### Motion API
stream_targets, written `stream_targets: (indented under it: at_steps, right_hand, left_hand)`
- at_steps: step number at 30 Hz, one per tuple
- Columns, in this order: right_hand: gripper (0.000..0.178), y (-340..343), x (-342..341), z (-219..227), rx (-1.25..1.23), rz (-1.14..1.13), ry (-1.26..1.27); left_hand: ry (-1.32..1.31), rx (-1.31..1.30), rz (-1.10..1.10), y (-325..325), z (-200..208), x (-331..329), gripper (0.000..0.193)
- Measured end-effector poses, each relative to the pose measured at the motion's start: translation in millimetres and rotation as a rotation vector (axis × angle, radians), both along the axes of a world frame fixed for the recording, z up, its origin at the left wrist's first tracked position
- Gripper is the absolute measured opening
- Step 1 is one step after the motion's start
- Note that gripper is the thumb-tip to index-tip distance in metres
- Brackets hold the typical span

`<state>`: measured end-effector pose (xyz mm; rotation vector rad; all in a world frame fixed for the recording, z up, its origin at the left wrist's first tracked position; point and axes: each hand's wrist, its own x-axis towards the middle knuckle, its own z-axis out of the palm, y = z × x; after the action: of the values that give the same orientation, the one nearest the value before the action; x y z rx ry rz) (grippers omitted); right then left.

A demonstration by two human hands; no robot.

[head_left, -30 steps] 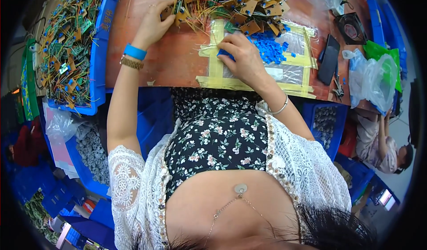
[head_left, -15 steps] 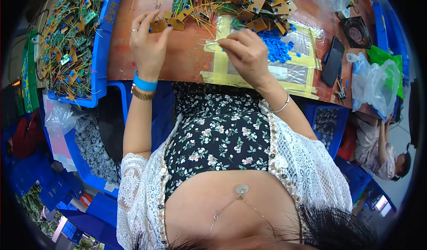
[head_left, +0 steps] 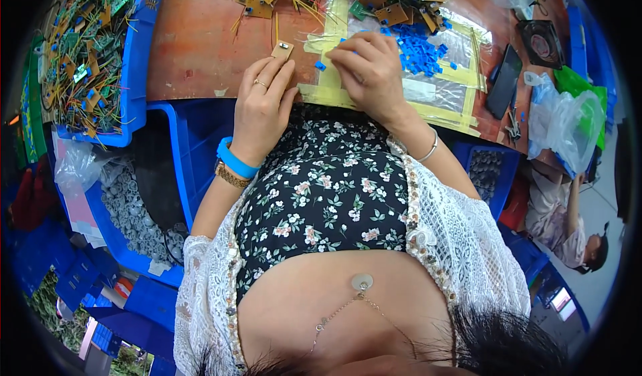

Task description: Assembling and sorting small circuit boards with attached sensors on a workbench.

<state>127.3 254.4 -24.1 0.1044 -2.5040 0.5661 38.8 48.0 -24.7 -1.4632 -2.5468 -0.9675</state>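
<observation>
My left hand rests near the table's front edge, its fingertips closed on a small tan circuit board. The board has a dark component on top, and a wire runs from its far side. To its right, a single small blue piece lies beside the fingers of my right hand. Those fingers are curled together; anything pinched in them is hidden. A heap of small blue pieces lies just beyond and right of that hand. Farther back are piled tan boards with wires.
A blue bin full of wired boards stands at the left. On the right lie a dark phone, keys, a black fan and plastic bags. Yellow tape marks the table. Another person is at the far right.
My left hand has come back from the far boards, nearer and to the right, with one board in its fingers. My right hand has shifted slightly; a blue piece now shows beside its fingers.
</observation>
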Motion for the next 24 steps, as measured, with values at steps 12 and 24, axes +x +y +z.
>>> stream_targets:
  at_steps: [12,24]
  right_hand:
    - [0.012,-13.1,-9.6,-4.2,0.023,-0.097,-0.129]
    - [0.013,-11.9,-13.3,-3.2,-0.001,-0.119,-0.113]
  left_hand:
    - [-0.034,-0.031,0.013,0.1,0.0,14.3,0.044]
    - [0.072,-0.076,0.014,-1.5,-9.1,18.6,0.049]
